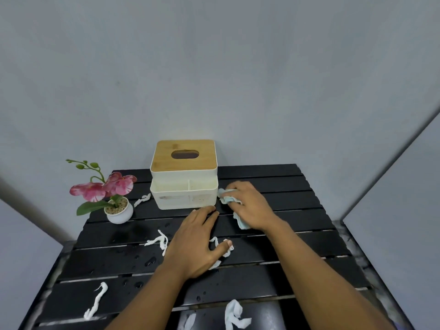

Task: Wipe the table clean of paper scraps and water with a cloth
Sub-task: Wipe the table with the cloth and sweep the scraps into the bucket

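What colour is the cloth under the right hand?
Pale blue-green; the cloth shows best in the head view, bunched under the right hand.

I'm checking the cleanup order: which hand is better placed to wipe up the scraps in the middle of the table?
The right hand: it already holds the cloth beside the tissue box. The left hand lies flat, empty, among the scraps.

Your right hand [250, 206] presses a pale blue cloth [229, 198] on the black slatted counter [297, 186], just beside the white tissue box [183, 173]. Your left hand [195, 244] lies flat among twisted paper scraps [158, 240] and water drops [150, 260]; a potted orchid [112, 198] stands far left.
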